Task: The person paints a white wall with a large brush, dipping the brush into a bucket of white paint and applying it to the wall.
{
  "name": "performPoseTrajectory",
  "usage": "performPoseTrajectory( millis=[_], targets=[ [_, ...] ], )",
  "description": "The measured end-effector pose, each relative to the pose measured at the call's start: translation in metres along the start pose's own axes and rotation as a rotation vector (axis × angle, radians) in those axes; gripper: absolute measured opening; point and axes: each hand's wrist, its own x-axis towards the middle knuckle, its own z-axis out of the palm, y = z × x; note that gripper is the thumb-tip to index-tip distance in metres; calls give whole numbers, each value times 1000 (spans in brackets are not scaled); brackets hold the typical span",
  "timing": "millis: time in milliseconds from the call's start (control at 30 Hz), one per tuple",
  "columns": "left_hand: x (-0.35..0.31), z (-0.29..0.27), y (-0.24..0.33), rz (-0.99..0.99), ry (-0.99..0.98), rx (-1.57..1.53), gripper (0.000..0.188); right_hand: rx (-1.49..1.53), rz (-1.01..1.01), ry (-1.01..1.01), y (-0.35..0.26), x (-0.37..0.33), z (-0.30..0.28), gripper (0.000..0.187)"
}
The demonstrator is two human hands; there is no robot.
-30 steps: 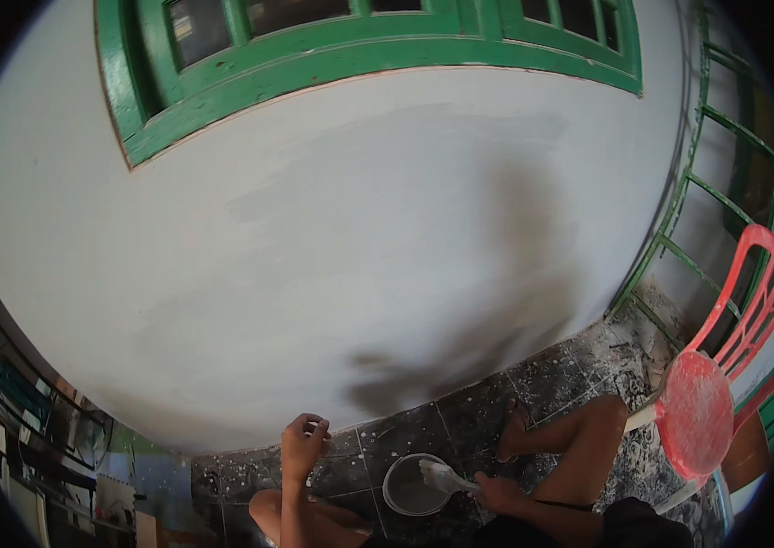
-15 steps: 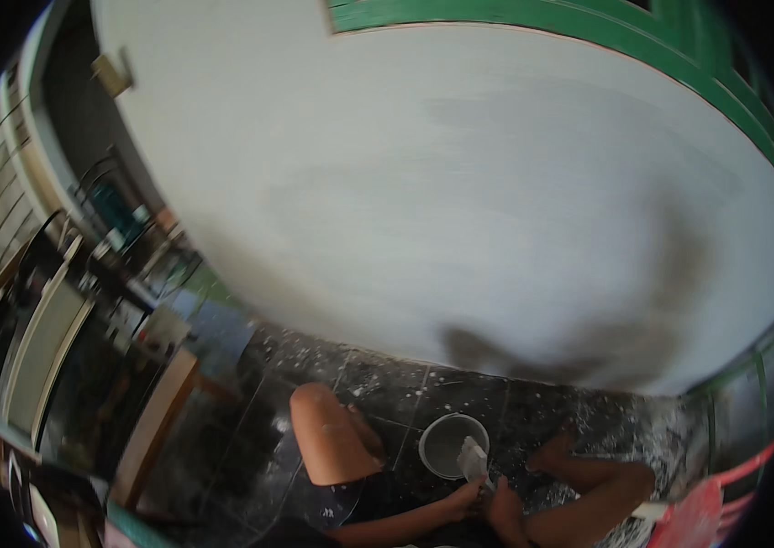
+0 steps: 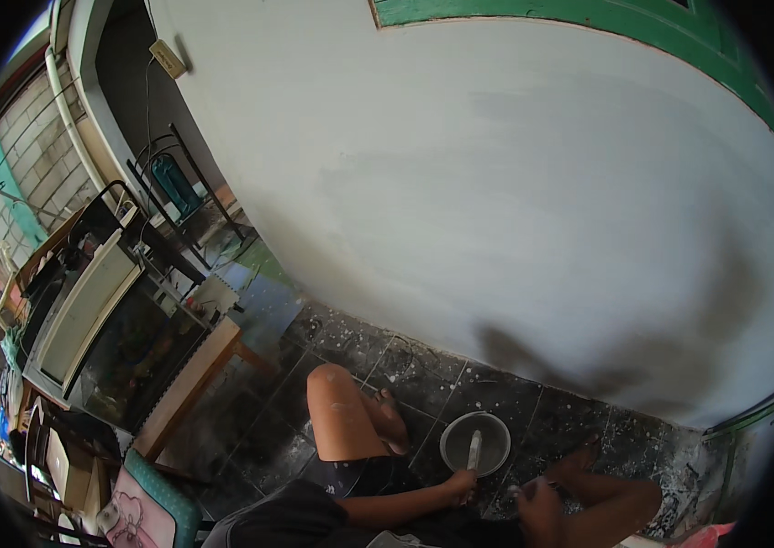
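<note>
A round pale bucket [image 3: 449, 447] stands on the dark floor between my bent legs. My left hand [image 3: 462, 490] is closed round the handle of what looks like a flat paintbrush [image 3: 474, 447]. Its whitish head shows edge-on over the bucket's opening; I cannot tell whether it touches the inside. To the right of the bucket is my right hand [image 3: 540, 507], apart from the brush and somewhat blurred. Its thumb and fingers look parted, with no held thing visible.
A white wall [image 3: 496, 183] with greyish patches rises ahead, below a green frame [image 3: 533, 11]. Dark floor tiles [image 3: 423, 374] carry white splashes. At left are a glass tank [image 3: 140, 352] on a wooden stand [image 3: 188, 388] and a cushioned chair [image 3: 145, 507]; a red object [image 3: 706, 536] is lower right.
My hands have separated: the right has let go of the brush and moved right. The left has turned the brush edge-on over the bucket. The whole view has shifted, showing more at left.
</note>
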Motion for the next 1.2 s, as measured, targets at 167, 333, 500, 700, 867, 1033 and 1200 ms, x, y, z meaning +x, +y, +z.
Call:
performPoseTrajectory(
  millis=[167, 333, 500, 700, 867, 1033, 1200],
  targets=[
    [-2, -2, 15, -35, -126, -59, 23, 91, -16, 188, 18, 15, -39, 23],
    [-115, 12, 104, 274, -138, -45, 30, 206, -88, 356, 18, 12, -68, 18],
    [-208, -25, 231, 806, -44, 361, 42, -343, -367, 972, 47, 22, -136, 24],
    [-364, 17, 357, 1107, 300, 802, 44, 243, -156, 896, 50, 62, -140, 17],
    [-414, 49, 412, 1075, 215, 1011, 44, -8, -27, 956, 5, 54, -139, 13],
    [-412, 57, 449, 1020, 119, 1015, 43, -43, 6, 947, -10, 60, -134, 12],
    [-404, 16, 498, 1000, 114, 944, 41, -48, 65, 862, -27, 66, -135, 14]
  ],
)
